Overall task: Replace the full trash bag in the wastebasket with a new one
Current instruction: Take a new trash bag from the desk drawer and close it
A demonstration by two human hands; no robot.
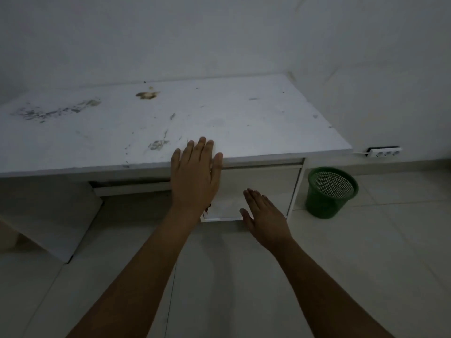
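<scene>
Stained white desk (219, 113), green wastebasket (329, 191) beside it — upright, mouth up

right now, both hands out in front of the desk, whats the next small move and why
Probably reach the right hand toward the green wastebasket on the floor right of the desk. Both hands are open and hold nothing, the left hand is over the desk edge, and no bag shows in the basket from here.

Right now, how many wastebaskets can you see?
1. A green mesh wastebasket stands on the floor, right of the white desk, below the wall power strip. No bag shows in it. Others could be hidden under the desk.
</scene>
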